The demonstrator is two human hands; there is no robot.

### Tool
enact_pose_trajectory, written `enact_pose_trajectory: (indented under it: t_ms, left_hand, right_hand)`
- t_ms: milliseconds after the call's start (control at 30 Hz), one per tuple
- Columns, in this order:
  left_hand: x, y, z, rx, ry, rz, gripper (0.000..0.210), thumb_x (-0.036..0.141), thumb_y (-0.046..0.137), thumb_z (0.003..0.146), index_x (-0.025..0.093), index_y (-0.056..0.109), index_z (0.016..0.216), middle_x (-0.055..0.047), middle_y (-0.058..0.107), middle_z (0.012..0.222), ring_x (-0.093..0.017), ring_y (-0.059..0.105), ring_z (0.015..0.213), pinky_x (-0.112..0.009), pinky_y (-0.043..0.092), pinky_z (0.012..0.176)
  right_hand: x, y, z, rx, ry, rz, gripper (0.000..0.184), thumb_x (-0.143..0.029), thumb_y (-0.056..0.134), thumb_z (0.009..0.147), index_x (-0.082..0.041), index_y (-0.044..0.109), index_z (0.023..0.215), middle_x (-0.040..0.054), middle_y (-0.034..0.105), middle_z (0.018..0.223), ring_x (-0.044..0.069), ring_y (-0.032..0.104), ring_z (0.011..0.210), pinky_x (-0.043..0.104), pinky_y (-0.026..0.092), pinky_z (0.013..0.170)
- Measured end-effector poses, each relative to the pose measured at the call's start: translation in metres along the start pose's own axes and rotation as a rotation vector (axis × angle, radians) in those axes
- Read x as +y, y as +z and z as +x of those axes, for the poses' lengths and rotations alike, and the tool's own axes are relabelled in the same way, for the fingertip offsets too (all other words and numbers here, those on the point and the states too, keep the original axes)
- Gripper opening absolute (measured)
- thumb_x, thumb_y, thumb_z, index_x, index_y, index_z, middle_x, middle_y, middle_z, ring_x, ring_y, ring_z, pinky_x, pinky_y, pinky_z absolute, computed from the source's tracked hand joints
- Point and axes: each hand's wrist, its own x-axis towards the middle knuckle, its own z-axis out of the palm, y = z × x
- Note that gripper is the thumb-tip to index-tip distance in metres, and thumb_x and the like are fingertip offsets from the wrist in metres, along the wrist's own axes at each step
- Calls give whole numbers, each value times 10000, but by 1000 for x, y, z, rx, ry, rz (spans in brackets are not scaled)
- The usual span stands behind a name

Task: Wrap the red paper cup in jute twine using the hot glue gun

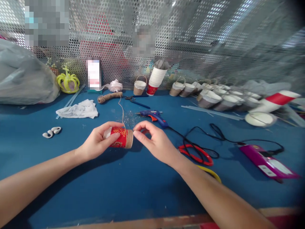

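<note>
My left hand [96, 141] is closed around a red paper cup [118, 140] with gold markings, lying on its side above the table. Twine [129, 139] is wound in a band around the cup's right end. A loose strand [123, 111] runs from the cup up to a twine skein [110, 97]. At that right end, my right hand [154, 140] has its thumb and forefinger pinched together against the cup's edge. Whatever lies between those fingertips is too small to make out. Behind my right hand lies a blue glue gun [154, 117].
Pliers [138, 100], crumpled white cloth [77, 109] and a stack of cups [156, 78] stand toward the perforated screen. Several twine-covered cups [209, 98] crowd the back right. A black cord leads toward a purple power strip [268, 162]; a red ring [196, 156] lies nearby.
</note>
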Motion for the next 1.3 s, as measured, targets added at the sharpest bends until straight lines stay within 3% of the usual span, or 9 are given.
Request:
enact_pose_trajectory:
  t_ms: [133,300,500,633,733,833,900,1067,1300]
  left_hand:
    - [1,1,-4,-82,170,211,257,246,516,845,153,586,1074,-44,657,837,-111,570,635,-199,468,577]
    - [0,0,-6,-197,286,308,281,182,472,861,146,542,1131,94,447,457,-54,359,379,-158,360,430]
    - [0,-1,-6,-204,226,407,316,204,502,835,152,534,1145,12,628,700,-66,500,493,-172,420,499]
    - [0,-1,-7,-192,195,470,271,249,488,851,149,561,1092,39,576,570,-80,501,485,-176,425,500]
    - [1,0,-8,-195,193,497,272,258,481,857,149,563,1092,58,528,515,-70,444,430,-164,391,456]
    - [3,1,-9,-192,198,514,277,269,474,862,141,563,1092,44,555,554,-72,449,445,-168,386,458]
    - [5,1,-9,-194,181,514,278,277,433,882,135,568,1079,50,533,519,-77,445,440,-171,384,457]
    - [6,1,-7,-184,164,495,282,249,355,914,156,566,1077,-4,658,754,-80,538,542,-174,423,515]
    - [-1,-4,-5,-128,289,575,232,214,384,911,139,530,1076,-11,652,757,-80,578,581,-162,423,510]
  right_hand:
    - [2,2,1,-54,2,167,285,-350,374,913,-208,499,1126,84,590,1173,181,517,1128,365,374,972]
    - [3,5,2,-192,47,382,407,-415,307,929,-175,451,1224,92,557,1249,166,487,1185,358,351,1023]
    - [-3,6,-1,-196,-26,244,391,-388,308,933,-175,522,1182,78,537,1287,169,453,1218,361,301,1060]
    - [-8,1,1,-165,-11,126,384,-389,313,933,-171,548,1145,84,598,1209,175,519,1151,345,373,1000]
    - [-1,-17,14,-30,42,-163,355,-371,361,919,-166,562,1127,98,653,1099,198,596,1024,341,446,888]
    - [21,-44,35,93,260,-574,328,-302,420,889,-154,551,1151,108,646,1098,200,598,1004,311,438,868]
    - [39,-58,48,93,366,-655,272,-190,520,803,-104,606,1047,161,636,1090,254,575,1034,339,412,880]
    - [74,-65,63,36,538,-635,69,-89,631,610,-138,622,658,133,680,788,286,621,893,305,445,726]
    - [60,-61,46,149,483,-294,345,-136,568,725,-127,495,1062,65,668,791,169,638,684,269,488,608]
